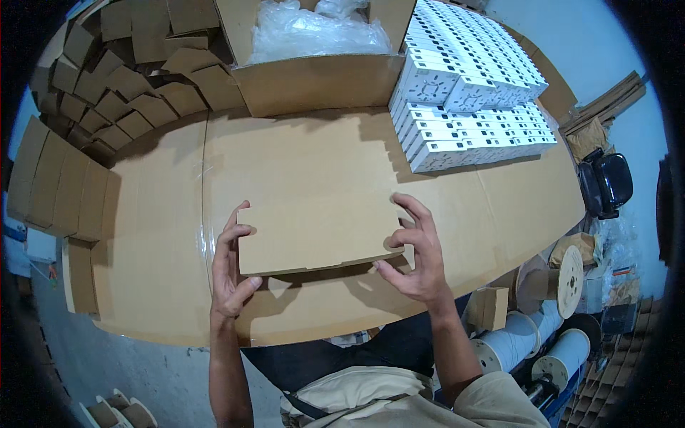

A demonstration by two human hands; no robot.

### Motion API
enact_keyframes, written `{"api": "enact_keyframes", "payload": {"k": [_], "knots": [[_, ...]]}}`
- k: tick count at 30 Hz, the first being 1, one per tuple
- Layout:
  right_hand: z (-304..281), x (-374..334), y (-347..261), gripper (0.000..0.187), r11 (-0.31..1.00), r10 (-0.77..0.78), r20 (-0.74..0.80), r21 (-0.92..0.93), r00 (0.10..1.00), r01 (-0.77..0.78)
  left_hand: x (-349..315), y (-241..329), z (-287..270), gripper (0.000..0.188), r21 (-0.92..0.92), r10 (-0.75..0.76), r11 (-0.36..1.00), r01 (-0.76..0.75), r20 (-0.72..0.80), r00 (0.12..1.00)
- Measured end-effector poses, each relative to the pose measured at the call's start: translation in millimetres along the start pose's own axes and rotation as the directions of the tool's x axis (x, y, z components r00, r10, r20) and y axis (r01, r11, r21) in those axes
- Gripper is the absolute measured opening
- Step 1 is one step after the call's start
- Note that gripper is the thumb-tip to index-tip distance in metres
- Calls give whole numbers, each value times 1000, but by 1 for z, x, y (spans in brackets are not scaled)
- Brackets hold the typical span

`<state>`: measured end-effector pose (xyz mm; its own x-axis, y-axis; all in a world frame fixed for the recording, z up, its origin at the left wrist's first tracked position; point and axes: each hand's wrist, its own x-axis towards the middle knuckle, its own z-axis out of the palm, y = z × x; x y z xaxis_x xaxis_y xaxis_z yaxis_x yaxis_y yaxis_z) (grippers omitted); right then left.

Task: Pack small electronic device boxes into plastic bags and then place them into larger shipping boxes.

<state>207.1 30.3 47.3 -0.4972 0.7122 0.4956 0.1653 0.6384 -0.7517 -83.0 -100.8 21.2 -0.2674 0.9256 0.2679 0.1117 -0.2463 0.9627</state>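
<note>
Between my two hands is a closed, flat brown cardboard box [317, 232], tilted a little over the cardboard-covered table [157, 271]. My left hand [230, 274] grips its left end, fingers along the side and thumb at the near lower corner. At the right end, my right hand [419, 257] has its fingers bent round the edge and the thumb by the near bottom edge. The box throws a shadow on the table below its near side. What is inside the box does not show.
At the far right stand stacked white boxes [471, 93]. A large open carton [321, 82] with clear plastic bags [314, 32] is at the back. Many open brown boxes [135, 85] fill the far left; more brown boxes [57, 182] line the left edge. Cable spools [564, 357] stand lower right.
</note>
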Motion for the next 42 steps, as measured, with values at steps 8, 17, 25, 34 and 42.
{"api": "enact_keyframes", "payload": {"k": [8, 17, 25, 34, 42], "knots": [[-9, 26, 6, 40, 995, -45, 92, 94, 995, 36, 8, 2, 35, 77, -130, 23, 990, -58, -255, 967], [11, 39, 11, 17, 909, 225, -145, 387, 963, -154, 19, 2, 41, 51, -145, -56, 989, 4, -359, 932], [19, 57, 12, 26, 784, 521, -145, 471, 841, -404, 16, 2, 38, 47, -152, -57, 988, 9, -320, 946], [25, 52, 10, 38, 826, 501, -246, 420, 830, -374, 22, 28, 41, 55, 0, -139, 990, 142, -207, 968], [0, 24, -36, 62, 963, 107, -76, -239, 991, -122, 15, 55, 54, 83, 520, 28, 851, 79, -195, 980]]}}
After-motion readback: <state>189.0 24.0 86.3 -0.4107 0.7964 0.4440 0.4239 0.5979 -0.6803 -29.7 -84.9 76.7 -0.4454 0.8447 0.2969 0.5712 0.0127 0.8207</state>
